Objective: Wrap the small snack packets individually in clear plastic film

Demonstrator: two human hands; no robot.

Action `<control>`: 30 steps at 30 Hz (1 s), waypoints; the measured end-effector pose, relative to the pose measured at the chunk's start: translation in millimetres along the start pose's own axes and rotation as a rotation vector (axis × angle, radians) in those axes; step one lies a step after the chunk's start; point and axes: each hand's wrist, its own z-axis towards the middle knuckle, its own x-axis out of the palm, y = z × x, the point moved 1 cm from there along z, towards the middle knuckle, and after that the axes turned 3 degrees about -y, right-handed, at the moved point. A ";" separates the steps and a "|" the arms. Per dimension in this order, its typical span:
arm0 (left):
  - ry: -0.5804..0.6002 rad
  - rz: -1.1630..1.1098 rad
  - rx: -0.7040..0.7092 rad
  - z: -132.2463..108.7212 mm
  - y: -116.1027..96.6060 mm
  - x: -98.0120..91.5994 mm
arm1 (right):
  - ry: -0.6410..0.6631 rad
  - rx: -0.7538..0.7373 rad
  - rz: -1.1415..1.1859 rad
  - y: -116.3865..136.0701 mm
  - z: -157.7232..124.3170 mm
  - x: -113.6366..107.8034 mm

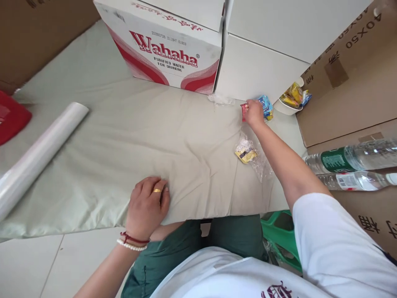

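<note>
Head view: across the cloth-covered bench (186,128), the right hand (254,112) pinches a red snack packet (243,111) beside a blue snack packet (266,104), outstretched because both lie by the white box (260,68). The left hand (148,203) rests relaxed near the front edge, holding nothing visible, probably for support.

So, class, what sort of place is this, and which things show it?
Perhaps a storeroom or makeshift work corner: a Wahaha water carton stands on a cloth-covered table, with printed brown cardboard along its right side.
</note>
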 end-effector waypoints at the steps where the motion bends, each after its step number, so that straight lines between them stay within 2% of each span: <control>1: -0.001 0.021 0.026 0.5 -2.5 0.3 | 0.015 0.034 -0.044 1.0 16.4 8.6; 3: -0.020 0.032 0.060 1.7 -5.6 -0.6 | 0.023 0.087 -0.126 3.2 37.2 21.4; 5: -0.035 0.032 0.077 2.5 -6.0 -2.1 | 0.020 0.063 -0.174 3.0 45.0 28.5; 11: -0.052 0.047 0.090 1.8 -5.4 -4.3 | -0.084 -0.014 -0.244 -11.3 35.5 23.6; 13: -0.062 0.048 0.094 1.3 -6.0 -4.5 | -0.103 -0.095 -0.231 -13.4 27.4 21.5; 15: -0.071 0.050 0.096 1.1 -6.2 -4.3 | -0.066 -0.206 -0.209 -16.3 17.6 22.9; 17: -0.074 0.049 0.094 0.9 -6.0 -3.9 | 0.002 -0.257 -0.203 -23.2 9.3 26.9; 23: -0.077 0.033 0.113 1.1 -5.5 -2.8 | 0.130 -0.153 -0.147 -44.1 11.4 31.5; 25: -0.085 0.031 0.115 1.1 -5.9 -2.5 | 0.090 -0.176 -0.101 -39.9 11.6 24.9; 27: -0.091 0.031 0.108 0.6 -6.1 -2.0 | -0.030 -0.199 -0.018 -32.4 3.2 13.0; 30: -0.088 0.025 0.093 -1.4 -5.5 -0.8 | -0.230 -0.122 0.203 -26.4 -31.2 -12.9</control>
